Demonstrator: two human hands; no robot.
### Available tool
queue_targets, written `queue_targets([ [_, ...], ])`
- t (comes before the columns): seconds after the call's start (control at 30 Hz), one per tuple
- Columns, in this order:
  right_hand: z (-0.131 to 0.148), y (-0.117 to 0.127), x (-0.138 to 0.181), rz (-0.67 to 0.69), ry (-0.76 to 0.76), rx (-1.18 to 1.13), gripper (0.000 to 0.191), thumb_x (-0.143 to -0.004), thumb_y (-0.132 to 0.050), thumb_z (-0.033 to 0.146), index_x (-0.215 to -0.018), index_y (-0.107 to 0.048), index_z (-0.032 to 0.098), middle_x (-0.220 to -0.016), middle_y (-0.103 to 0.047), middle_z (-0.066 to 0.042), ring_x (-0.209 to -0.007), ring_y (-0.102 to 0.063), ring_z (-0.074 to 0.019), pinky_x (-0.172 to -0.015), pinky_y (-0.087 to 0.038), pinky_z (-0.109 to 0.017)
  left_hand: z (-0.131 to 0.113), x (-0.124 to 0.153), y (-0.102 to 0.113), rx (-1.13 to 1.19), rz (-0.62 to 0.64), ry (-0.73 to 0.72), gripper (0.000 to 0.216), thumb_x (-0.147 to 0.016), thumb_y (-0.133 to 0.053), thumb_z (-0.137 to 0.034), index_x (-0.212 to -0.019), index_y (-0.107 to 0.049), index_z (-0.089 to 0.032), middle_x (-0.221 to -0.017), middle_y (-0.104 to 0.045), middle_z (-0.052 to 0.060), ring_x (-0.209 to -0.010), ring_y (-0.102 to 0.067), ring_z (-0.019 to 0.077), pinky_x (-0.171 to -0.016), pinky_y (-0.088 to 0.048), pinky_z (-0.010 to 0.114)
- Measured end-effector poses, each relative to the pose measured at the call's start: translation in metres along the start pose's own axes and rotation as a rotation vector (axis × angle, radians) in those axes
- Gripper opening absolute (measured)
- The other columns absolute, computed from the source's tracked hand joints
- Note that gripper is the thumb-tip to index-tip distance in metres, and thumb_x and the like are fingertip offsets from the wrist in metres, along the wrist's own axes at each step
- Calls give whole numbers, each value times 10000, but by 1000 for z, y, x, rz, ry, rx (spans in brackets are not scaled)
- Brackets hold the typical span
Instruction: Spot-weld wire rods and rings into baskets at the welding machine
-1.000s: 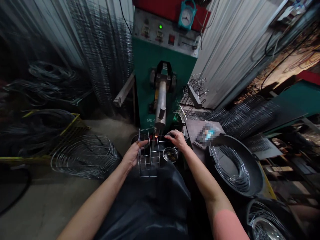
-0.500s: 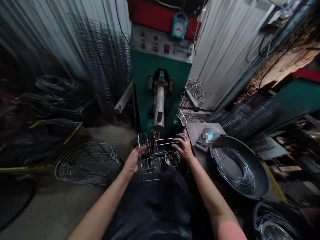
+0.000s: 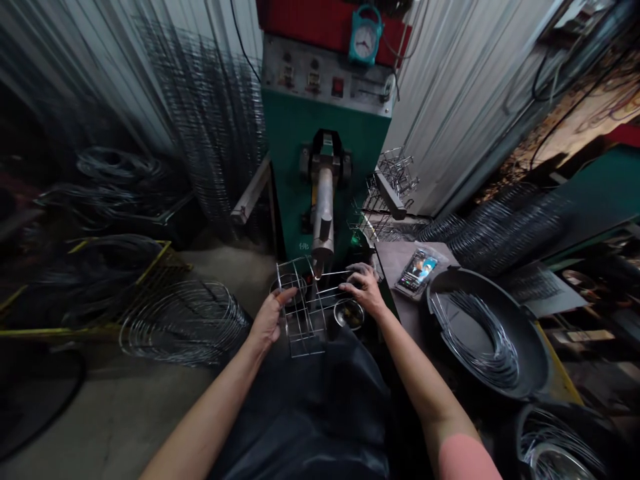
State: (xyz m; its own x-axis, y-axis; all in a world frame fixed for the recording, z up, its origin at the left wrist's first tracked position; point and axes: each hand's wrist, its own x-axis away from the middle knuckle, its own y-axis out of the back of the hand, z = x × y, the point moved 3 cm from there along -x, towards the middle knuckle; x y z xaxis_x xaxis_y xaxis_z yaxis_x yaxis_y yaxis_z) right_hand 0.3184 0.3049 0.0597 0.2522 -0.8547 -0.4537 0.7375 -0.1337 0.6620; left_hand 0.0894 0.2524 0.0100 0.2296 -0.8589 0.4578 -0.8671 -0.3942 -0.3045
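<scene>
**Lot: wire rack, light and stiff, in two hands at the spot welder**

From my remote station I log, largest first. Room: a corrugated sheet wall [image 3: 475,100] rises on the right, with mesh panels hanging far left. The concrete floor [image 3: 90,400] runs along the near left. Machine: a green spot welder [image 3: 293,153] stands straight ahead, its silver upper electrode [image 3: 323,207] pointing down. Stock: a wide black pan [image 3: 533,340] on the right holds coiled wire rings, and a loose stack of wire rings [image 3: 185,327] lies on the left beside a yellow cart [image 3: 160,263]. Surface: a grey worktop [image 3: 400,293] sits right of the welder, carrying a phone in a clear bag [image 3: 417,270].

Main item: the wire rack [image 3: 303,327] stands just under the electrode, directly before me. I judge it light and stiff, but its thin rods could bend and its smooth steel could slip, so it is best held at rod junctions. The left hand [image 3: 269,319] is curled firmly around the rack's near-left rods. The right hand [image 3: 361,290] is nearly closed, its fingers [image 3: 350,287] over the rack's right-hand horizontal rods. Smallest: a steel bowl [image 3: 349,313] sits just right of the rack.
</scene>
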Motion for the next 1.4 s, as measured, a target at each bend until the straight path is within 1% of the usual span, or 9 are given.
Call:
queue_targets([
  [0.23, -7, -1, -12, 42, -23, 20, 260, -756, -631, 435, -630, -613, 208, -972, -623, -46, -1018, -474, -218, -938, -268, -410, -4, -6, -4, -10, 12, 27, 472, -440, -758, -400, -837, -607, -196, -849, -608, 23, -916, -529, 215, -549, -360, 244],
  [0.63, -19, -5, -30, 117, -76, 16, 286, -769, -593, 469, -647, -620, 212, -983, -608, -43, -1025, -473, -219, -926, -281, -398, -8, -18, -11, -22, -4, 60, 459, -435, -739, -407, -836, -647, -203, -959, -601, 43, -868, -531, 198, -518, -360, 229],
  [0.87, -27, -8, -34, 117, -112, 21, 283, -744, -622, 472, -642, -616, 209, -997, -606, -41, -1027, -473, -213, -917, -286, -381, -12, -22, -15, -40, -2, 109, 452, -443, -734, -410, -834, -654, -197, -832, -595, 34, -739, -533, 167, -478, -347, 225],
  [1.03, -16, -7, -28, 110, -135, 79, 286, -749, -624, 464, -643, -620, 199, -982, -614, -50, -1027, -481, -216, -906, -301, -385, -15, -20, -16, -42, 42, 92, 414, -476, -720, -392, -838, -643, -207, -988, -597, 49, -808, -551, 182, -492, -375, 228],
  [1.13, 2, 6, -10, 104, -62, 115, 252, -765, -619, 440, -698, -635, 197, -959, -624, -60, -1013, -506, -221, -922, -303, -409, -13, -13, -4, -30, 103, 80, 358, -493, -710, -351, -805, -624, -198, -1044, -591, 73, -893, -559, 217, -497, -395, 229],
  [1.2, 13, 20, 9, 144, 30, 86, 218, -772, -621, 412, -844, -646, 209, -980, -628, -64, -1003, -529, -217, -920, -330, -406, -6, -4, 14, -5, 153, 95, 309, -524, -691, -341, -777, -605, -188, -1064, -590, 101, -955, -556, 245, -513, -426, 251],
  [1.27, 18, 37, 29, 162, 70, 13, 316, -764, -633, 395, -1028, -607, 225, -1035, -624, -66, -1004, -545, -211, -900, -375, -383, 5, 7, 36, 60, 244, 141, 254, -565, -668, -348, -732, -583, -177, -1087, -586, 137, -1017, -542, 277, -546, -462, 290],
  [1.33, 19, 55, 47, 138, 19, -82, 410, -747, -644, 395, -1115, -566, 231, -1048, -627, -59, -980, -565, -206, -861, -419, -357, 16, 20, 56, 172, 371, 179, 238, -602, -652, -379, -687, -562, -175, -1121, -579, 164, -1083, -514, 310, -613, -490, 349],
  [1.4, 22, 67, 58, 121, -59, -183, 376, -734, -649, 406, -1060, -596, 225, -960, -650, -41, -898, -595, -198, -802, -452, -334, 23, 33, 70, 298, 483, 172, 271, -620, -642, -434, -663, -552, -182, -1161, -568, 167, -1137, -477, 339, -712, -489, 429],
])
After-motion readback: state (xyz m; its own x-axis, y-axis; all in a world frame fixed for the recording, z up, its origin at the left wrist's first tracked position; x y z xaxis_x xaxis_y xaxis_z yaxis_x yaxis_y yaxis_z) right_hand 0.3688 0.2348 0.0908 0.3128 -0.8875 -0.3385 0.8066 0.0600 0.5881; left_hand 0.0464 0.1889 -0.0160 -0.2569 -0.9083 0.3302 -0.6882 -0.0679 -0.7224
